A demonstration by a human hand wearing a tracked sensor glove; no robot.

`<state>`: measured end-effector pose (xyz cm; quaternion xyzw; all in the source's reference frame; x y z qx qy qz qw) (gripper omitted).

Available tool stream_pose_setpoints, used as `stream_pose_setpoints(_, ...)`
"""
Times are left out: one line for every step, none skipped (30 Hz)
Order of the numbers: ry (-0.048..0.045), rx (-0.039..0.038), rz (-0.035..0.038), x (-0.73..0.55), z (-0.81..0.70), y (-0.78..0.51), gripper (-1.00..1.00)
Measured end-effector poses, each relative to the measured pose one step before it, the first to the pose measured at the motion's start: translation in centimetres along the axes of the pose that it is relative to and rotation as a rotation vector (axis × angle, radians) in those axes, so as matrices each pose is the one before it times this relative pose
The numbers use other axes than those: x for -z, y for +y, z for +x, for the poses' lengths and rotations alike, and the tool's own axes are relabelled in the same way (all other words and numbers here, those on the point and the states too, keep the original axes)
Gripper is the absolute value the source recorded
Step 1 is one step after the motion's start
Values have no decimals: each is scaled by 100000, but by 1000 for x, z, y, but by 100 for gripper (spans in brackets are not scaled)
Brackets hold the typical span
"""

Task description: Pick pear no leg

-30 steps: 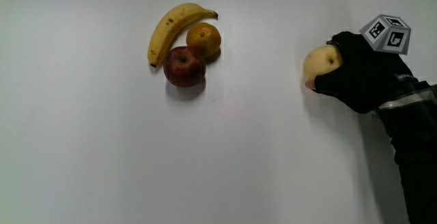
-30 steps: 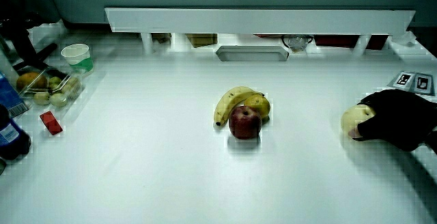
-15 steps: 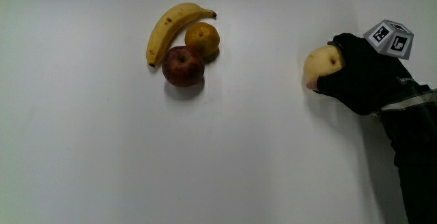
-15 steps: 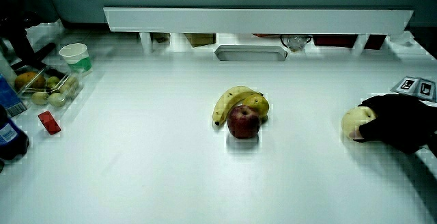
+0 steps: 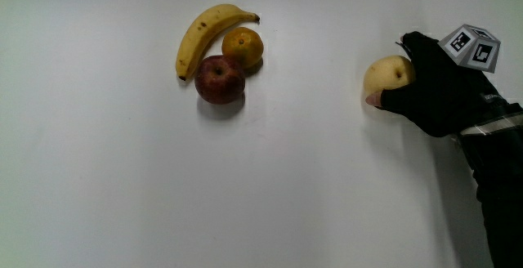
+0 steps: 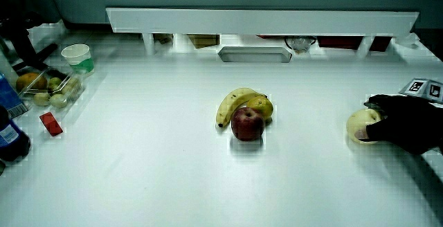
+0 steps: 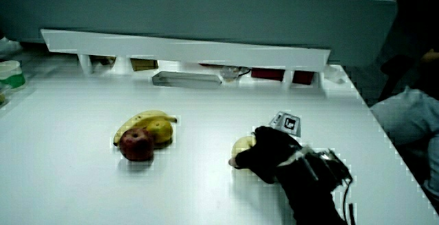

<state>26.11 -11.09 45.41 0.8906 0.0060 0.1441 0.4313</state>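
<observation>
The wide white table (image 5: pixel 270 186) carries everything, with a low white partition (image 6: pixel 263 21) along the edge farthest from the person. The hand (image 5: pixel 437 88) in its black glove, a small patterned cube (image 5: pixel 470 46) on its back, lies on the table and wraps its fingers (image 5: pixel 413 47) around the pale yellow pear (image 5: pixel 386 77), which sits on the table surface well apart from the other fruit. In both side views the pear (image 6: pixel 360 124) (image 7: pixel 241 147) shows partly from under the glove. The long yellow banana (image 5: pixel 204 33) curves around a round orange (image 5: pixel 243 46), and a dark red apple (image 5: pixel 219 81) touches both, nearer to the person.
</observation>
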Motion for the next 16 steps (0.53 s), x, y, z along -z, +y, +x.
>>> stream_pose_setpoints(-1463,-911,1474,-271,-490,-450,87)
stream_pose_setpoints(-1638,-973,1642,-296,-629,-545,91)
stream_pose_setpoints(-2567,194,705,-184,-575,-387,96)
stream_pose_setpoints(-2960,-1433,1936,-222,-797,-583,100)
stream_pose_setpoints(-1984,-2244,991,-183,-797,-565,100)
stream_pose_setpoints(-2823,-2302,1766,-219,-975,-675,100)
stream_pose_setpoints(-2404,-2515,1153,-136,-948,-591,100)
stream_pose_setpoints(-2330,-3086,797,-172,-1143,-710,100)
stream_pose_setpoints(-3678,-2661,3589,-349,-1393,-968,100)
stream_pose_setpoints(-1222,-4779,2373,-495,-1559,-1027,100)
stream_pose_setpoints(-652,-5221,90,-258,-1414,-746,100)
stream_pose_setpoints(-6511,-1491,4026,-36,-1118,-561,100)
stream_pose_setpoints(5806,-3356,-4168,-66,-1121,-590,100)
stream_pose_setpoints(-4767,-5273,3370,-214,-1504,-756,100)
stream_pose_setpoints(-99,-4096,304,-322,-1402,-616,100)
stream_pose_setpoints(2875,-4357,-1074,-233,-1426,-557,100)
